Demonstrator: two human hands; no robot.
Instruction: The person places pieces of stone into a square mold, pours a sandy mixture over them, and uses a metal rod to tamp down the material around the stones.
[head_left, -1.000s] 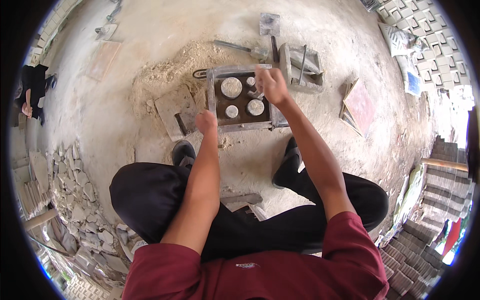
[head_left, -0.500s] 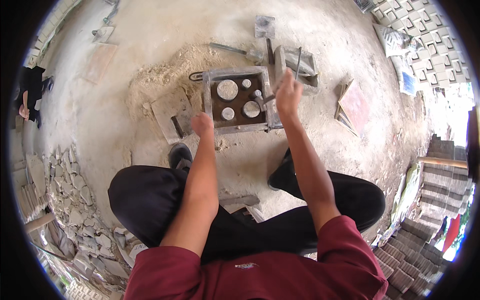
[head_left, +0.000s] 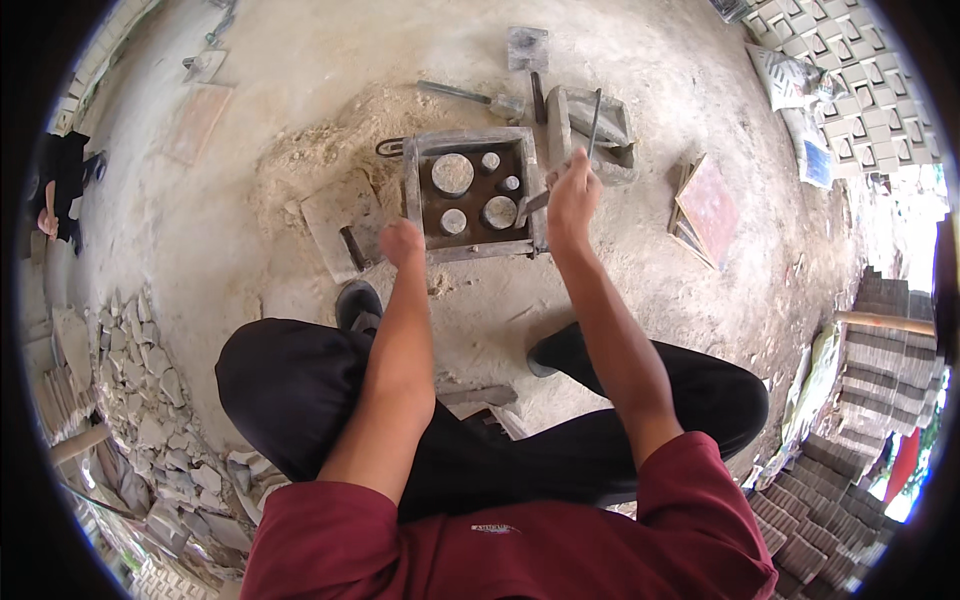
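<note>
On the dusty ground between your feet sits a square metal mould (head_left: 473,195), its dark inside showing 5 pale round plugs. Your left hand (head_left: 401,241) is curled into a loose fist at the mould's near left corner, touching its rim; whether it pinches anything you cannot tell. Your right hand (head_left: 572,190) is closed around a thin metal tool (head_left: 532,203) whose tip rests inside the mould near its right wall. Just beyond the mould lie a grey metal block (head_left: 597,135) and a hammer (head_left: 470,96). Square tiles (head_left: 706,208) lean together to the right.
</note>
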